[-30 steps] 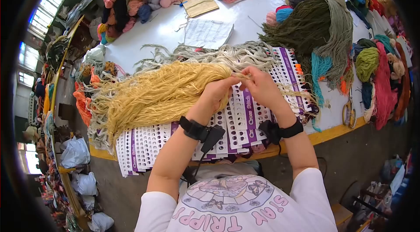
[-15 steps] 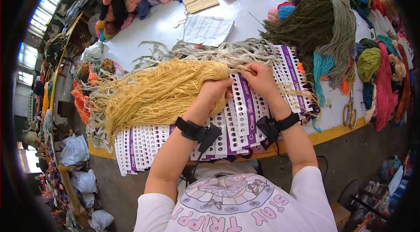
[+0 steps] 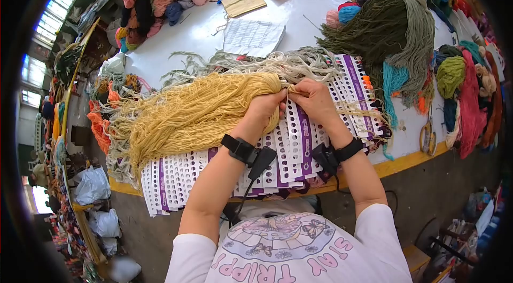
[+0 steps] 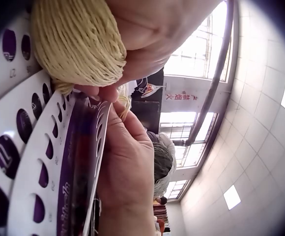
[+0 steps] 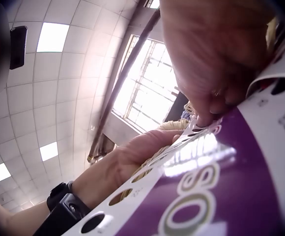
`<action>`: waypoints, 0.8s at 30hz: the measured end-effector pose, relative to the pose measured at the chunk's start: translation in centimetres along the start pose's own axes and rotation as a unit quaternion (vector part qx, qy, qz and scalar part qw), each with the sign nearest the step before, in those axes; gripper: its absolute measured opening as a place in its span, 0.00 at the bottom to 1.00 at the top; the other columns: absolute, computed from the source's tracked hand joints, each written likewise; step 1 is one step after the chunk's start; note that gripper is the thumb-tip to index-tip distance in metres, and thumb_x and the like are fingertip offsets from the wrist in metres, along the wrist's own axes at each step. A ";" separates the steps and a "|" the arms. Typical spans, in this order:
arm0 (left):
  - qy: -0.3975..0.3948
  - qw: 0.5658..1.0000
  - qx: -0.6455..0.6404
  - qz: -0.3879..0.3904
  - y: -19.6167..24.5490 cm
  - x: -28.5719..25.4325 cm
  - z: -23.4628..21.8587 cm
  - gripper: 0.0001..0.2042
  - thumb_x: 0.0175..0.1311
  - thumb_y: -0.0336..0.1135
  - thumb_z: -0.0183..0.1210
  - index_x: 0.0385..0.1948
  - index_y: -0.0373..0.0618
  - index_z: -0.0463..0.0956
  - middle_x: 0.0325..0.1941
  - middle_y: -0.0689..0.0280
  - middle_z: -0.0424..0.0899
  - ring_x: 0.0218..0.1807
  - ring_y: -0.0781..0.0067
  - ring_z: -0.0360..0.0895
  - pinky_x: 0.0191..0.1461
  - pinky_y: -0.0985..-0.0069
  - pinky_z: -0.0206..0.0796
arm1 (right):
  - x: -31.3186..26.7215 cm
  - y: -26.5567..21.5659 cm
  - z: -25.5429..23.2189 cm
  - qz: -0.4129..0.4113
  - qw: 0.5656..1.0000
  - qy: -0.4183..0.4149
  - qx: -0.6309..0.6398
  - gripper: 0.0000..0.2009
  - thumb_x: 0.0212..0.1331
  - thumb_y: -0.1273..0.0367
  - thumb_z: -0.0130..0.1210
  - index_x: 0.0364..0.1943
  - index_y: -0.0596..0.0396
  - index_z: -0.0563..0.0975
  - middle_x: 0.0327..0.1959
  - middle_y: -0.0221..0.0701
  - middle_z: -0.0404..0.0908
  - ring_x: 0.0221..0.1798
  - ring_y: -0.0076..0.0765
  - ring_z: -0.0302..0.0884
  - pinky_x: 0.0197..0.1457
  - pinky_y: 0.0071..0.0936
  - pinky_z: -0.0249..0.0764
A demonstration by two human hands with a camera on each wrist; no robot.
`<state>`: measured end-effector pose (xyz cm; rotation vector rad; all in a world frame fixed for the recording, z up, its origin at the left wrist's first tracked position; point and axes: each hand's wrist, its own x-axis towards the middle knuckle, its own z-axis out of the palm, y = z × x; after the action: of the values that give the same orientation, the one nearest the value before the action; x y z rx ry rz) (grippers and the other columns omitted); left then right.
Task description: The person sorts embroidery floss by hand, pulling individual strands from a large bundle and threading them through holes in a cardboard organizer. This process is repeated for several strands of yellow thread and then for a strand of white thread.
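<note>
A thick yellow thread skein [image 3: 197,115] lies across a row of white-and-purple punched thread cards [image 3: 299,141]. At the skein's looped right end, my left hand [image 3: 264,109] has its fingers curled against the thread, thumb toward the top of a card. My right hand [image 3: 316,102] pinches pale yellow strands just right of it, at that card's upper end. The left wrist view shows those strands [image 4: 124,107] between the right thumb and forefinger. In the right wrist view, the purple-banded card [image 5: 206,182] stands in front of the left hand [image 5: 132,152].
Pale grey-beige thread [image 3: 304,64] lies behind the cards. A gridded paper sheet [image 3: 254,36] and a brown envelope [image 3: 242,0] lie farther back. Dark green thread [image 3: 374,26] is heaped at right. Scissors [image 3: 427,138] lie near the yellow table edge [image 3: 411,160].
The two hands drew slightly apart half a second ago and are now close together again. The right hand has come down and left toward the card top. The skein stays in place.
</note>
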<state>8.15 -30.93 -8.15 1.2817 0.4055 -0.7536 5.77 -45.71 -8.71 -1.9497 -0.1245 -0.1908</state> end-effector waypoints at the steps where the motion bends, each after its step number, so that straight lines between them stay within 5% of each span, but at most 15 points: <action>1: 0.019 1.000 0.011 0.017 0.0 -0.1 0.2 0.06 0.56 0.35 0.54 0.25 0.44 0.71 0.15 0.69 0.70 0.14 0.78 0.65 0.17 0.80 0.60 | 0.0 -0.1 0.0 0.011 1.000 0.006 -0.010 0.06 0.43 0.72 0.57 0.26 0.60 0.78 0.25 0.35 0.76 0.26 0.35 0.74 0.30 0.25 0.69; 4: 0.059 0.995 0.033 0.077 0.2 -0.4 0.1 0.06 0.54 0.34 0.54 0.24 0.43 0.70 0.14 0.70 0.68 0.14 0.78 0.65 0.18 0.81 0.60 | -0.4 -0.4 0.0 0.030 0.998 0.024 -0.045 0.06 0.43 0.71 0.57 0.25 0.59 0.78 0.24 0.36 0.75 0.25 0.37 0.73 0.30 0.27 0.68; 7: 0.000 0.990 -0.140 -0.030 2.5 -2.1 -1.5 0.05 0.53 0.32 0.53 0.25 0.41 0.70 0.13 0.70 0.66 0.14 0.80 0.63 0.19 0.83 0.59 | -0.7 -0.4 -0.2 0.014 0.995 0.038 -0.093 0.07 0.45 0.70 0.56 0.25 0.59 0.77 0.24 0.37 0.75 0.26 0.38 0.73 0.31 0.29 0.68; 11: -0.228 0.917 -0.326 -0.027 3.4 -2.9 -2.8 0.07 0.56 0.31 0.49 0.31 0.38 0.69 0.14 0.73 0.67 0.14 0.84 0.60 0.20 0.86 0.57 | -0.8 -1.4 -0.3 0.009 0.994 0.029 -0.105 0.09 0.49 0.67 0.52 0.22 0.60 0.74 0.23 0.39 0.73 0.27 0.41 0.71 0.31 0.31 0.66; 12: -0.195 0.938 -0.286 -0.011 3.2 -2.8 -2.2 0.08 0.58 0.33 0.48 0.33 0.39 0.71 0.14 0.73 0.68 0.15 0.84 0.62 0.21 0.86 0.58 | -0.8 -1.9 -0.4 0.022 0.996 0.025 -0.083 0.10 0.50 0.67 0.52 0.21 0.60 0.73 0.22 0.39 0.73 0.27 0.41 0.71 0.31 0.32 0.66; 14: -0.134 0.987 0.066 0.065 2.8 -3.6 0.1 0.09 0.58 0.35 0.50 0.33 0.41 0.72 0.16 0.72 0.70 0.17 0.83 0.65 0.23 0.85 0.60 | -0.6 -2.0 -0.3 0.052 0.998 0.031 -0.037 0.11 0.51 0.66 0.51 0.21 0.61 0.72 0.23 0.39 0.72 0.27 0.41 0.71 0.30 0.32 0.65; 16: -0.077 0.899 0.404 0.153 1.8 -2.9 0.8 0.09 0.58 0.40 0.52 0.34 0.45 0.73 0.22 0.70 0.74 0.21 0.82 0.69 0.27 0.84 0.62 | -0.7 -0.7 0.2 0.087 0.995 0.050 0.013 0.13 0.52 0.64 0.50 0.21 0.61 0.71 0.23 0.39 0.72 0.27 0.41 0.70 0.29 0.33 0.65; 18: -0.005 0.847 0.472 0.244 1.5 -2.1 -0.7 0.09 0.57 0.39 0.53 0.33 0.44 0.73 0.23 0.70 0.73 0.22 0.82 0.68 0.26 0.84 0.62 | -0.9 0.1 1.0 0.070 0.994 0.071 -0.041 0.13 0.53 0.63 0.50 0.23 0.60 0.72 0.24 0.39 0.73 0.27 0.40 0.70 0.30 0.32 0.65; 20: 0.028 0.973 0.181 0.141 3.8 -2.6 -3.4 0.10 0.54 0.37 0.57 0.32 0.42 0.73 0.22 0.69 0.73 0.25 0.80 0.70 0.24 0.83 0.64 | -1.2 0.0 1.1 0.047 0.993 0.082 -0.073 0.14 0.54 0.60 0.50 0.31 0.59 0.74 0.27 0.37 0.74 0.30 0.40 0.71 0.33 0.33 0.67; 21: -0.008 0.990 -0.032 0.139 6.1 -4.8 -4.9 0.09 0.51 0.36 0.58 0.30 0.41 0.73 0.21 0.67 0.73 0.23 0.78 0.71 0.23 0.81 0.66 | -1.4 0.2 1.2 0.047 0.990 0.085 -0.099 0.15 0.53 0.59 0.50 0.33 0.59 0.74 0.28 0.37 0.74 0.31 0.40 0.72 0.34 0.33 0.67; 23: 0.098 0.984 -0.103 0.104 10.9 -5.1 -12.7 0.07 0.51 0.34 0.58 0.24 0.43 0.70 0.19 0.67 0.73 0.18 0.75 0.71 0.21 0.79 0.68 | -1.4 0.9 1.5 0.043 0.983 0.092 -0.151 0.16 0.53 0.59 0.50 0.38 0.58 0.73 0.30 0.36 0.75 0.32 0.40 0.72 0.36 0.33 0.68; 24: 0.109 0.975 -0.116 0.153 12.5 -4.8 -18.1 0.07 0.52 0.33 0.56 0.22 0.43 0.69 0.19 0.68 0.73 0.19 0.75 0.72 0.23 0.79 0.68 | -1.3 1.0 1.5 0.074 0.986 0.076 -0.132 0.18 0.52 0.59 0.51 0.42 0.59 0.72 0.31 0.36 0.75 0.33 0.41 0.72 0.38 0.33 0.69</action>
<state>15.88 -11.07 -0.91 1.1733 0.4466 -0.2962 4.74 -44.66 -10.40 -2.1887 0.1537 -0.2671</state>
